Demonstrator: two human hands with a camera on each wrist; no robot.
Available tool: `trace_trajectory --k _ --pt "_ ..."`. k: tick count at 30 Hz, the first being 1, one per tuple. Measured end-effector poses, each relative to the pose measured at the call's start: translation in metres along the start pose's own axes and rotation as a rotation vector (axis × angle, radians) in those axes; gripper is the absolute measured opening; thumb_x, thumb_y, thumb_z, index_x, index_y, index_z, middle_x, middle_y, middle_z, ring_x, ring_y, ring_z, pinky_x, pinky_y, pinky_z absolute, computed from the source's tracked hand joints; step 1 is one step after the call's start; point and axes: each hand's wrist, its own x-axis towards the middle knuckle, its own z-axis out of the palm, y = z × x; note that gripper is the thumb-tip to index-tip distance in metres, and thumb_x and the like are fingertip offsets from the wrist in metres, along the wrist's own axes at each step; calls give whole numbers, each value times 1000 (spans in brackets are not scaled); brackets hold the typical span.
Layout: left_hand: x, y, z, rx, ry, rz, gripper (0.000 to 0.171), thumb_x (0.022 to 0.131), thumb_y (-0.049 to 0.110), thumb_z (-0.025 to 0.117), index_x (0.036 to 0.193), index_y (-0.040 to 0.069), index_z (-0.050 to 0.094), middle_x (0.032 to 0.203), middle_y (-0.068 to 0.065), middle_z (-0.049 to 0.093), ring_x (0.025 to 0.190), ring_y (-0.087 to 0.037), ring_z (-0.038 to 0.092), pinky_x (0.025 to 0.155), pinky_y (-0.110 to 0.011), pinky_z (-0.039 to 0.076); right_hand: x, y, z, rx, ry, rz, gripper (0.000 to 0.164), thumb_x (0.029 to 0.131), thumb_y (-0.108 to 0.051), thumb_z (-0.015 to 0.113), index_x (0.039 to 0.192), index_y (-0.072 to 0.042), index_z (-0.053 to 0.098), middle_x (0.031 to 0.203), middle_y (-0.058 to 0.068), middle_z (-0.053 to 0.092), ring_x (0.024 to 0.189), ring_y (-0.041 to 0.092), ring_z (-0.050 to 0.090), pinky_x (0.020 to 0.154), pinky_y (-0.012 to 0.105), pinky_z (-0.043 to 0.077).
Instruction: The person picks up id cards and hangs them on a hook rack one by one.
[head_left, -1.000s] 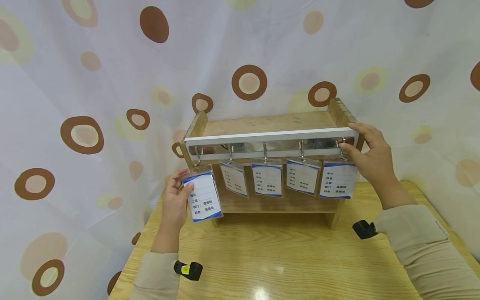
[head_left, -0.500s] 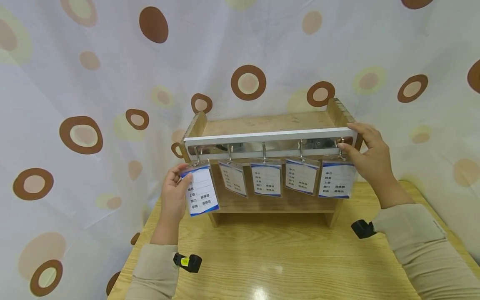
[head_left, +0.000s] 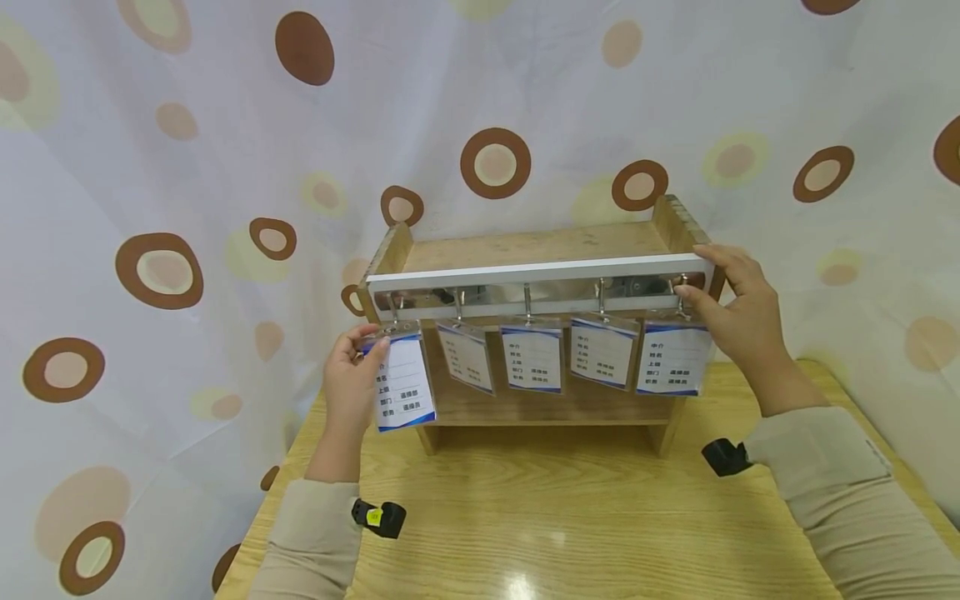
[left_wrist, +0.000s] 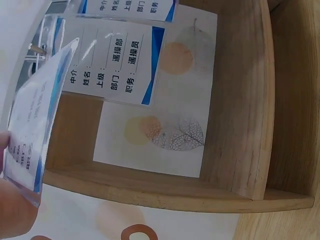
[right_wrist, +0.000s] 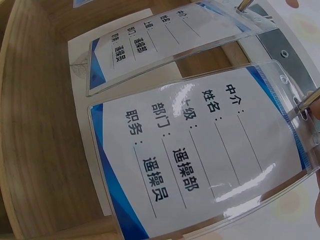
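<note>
In the head view my left hand (head_left: 352, 371) pinches the upper left edge of an ID badge (head_left: 405, 379) in a clear sleeve. The badge's top is right at the leftmost hook (head_left: 395, 310); whether the hook passes through its slot is too small to tell. The left wrist view has this badge (left_wrist: 35, 120) tilted, with fingertips at its lower left. My right hand (head_left: 742, 308) grips the right end of the hook rail (head_left: 540, 271), thumb in front by the last hook. Beneath that thumb hangs another ID badge (right_wrist: 200, 145), its slot on a metal hook.
Several more badges hang from the middle hooks, among them a centre one (head_left: 532, 358). The rail runs along the front of a wooden shelf unit (head_left: 540, 408) on a wood-grain table (head_left: 555, 500). Behind is a patterned curtain (head_left: 495, 75).
My left hand has risen slightly, bringing the badge up to the leftmost hook and turning it more upright. The right hand stays at the rail's right end.
</note>
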Motion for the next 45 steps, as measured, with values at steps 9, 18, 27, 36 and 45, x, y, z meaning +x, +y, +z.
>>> trace_trajectory --k 9,18,27,36,45 --pt "2 2 1 90 14 2 24 83 13 58 107 11 54 93 -3 53 72 -13 50 57 -21 44 2 -1 -1 6 21 -46 48 69 10 65 114 2 51 117 13 46 78 3 33 77 14 28" --pt "6 -5 4 78 23 104 23 83 9 57 105 9 54 94 -4 55 66 -10 51 53 -19 44 3 3 -1 24 22 -34 49 68 11 66 114 2 51 117 13 45 79 3 34 80 14 30" --pt "12 -21 10 -31 28 264 21 81 0 56 102 1 54 88 -13 59 64 -10 54 53 -21 46 2 -2 -2 45 28 -52 48 66 16 63 111 7 51 115 15 45 72 5 34 78 14 31" --pt "13 -29 8 -75 23 288 29 82 -2 55 109 3 47 92 -10 54 71 -13 54 59 -22 45 -1 0 1 65 30 -81 48 64 18 64 110 8 51 114 15 46 69 4 34 74 14 30" --pt "18 -32 6 -71 14 313 30 80 1 58 108 4 49 87 -2 51 68 -10 47 55 -20 40 1 4 3 44 37 -29 46 67 12 66 110 3 53 115 13 46 70 5 34 79 15 32"
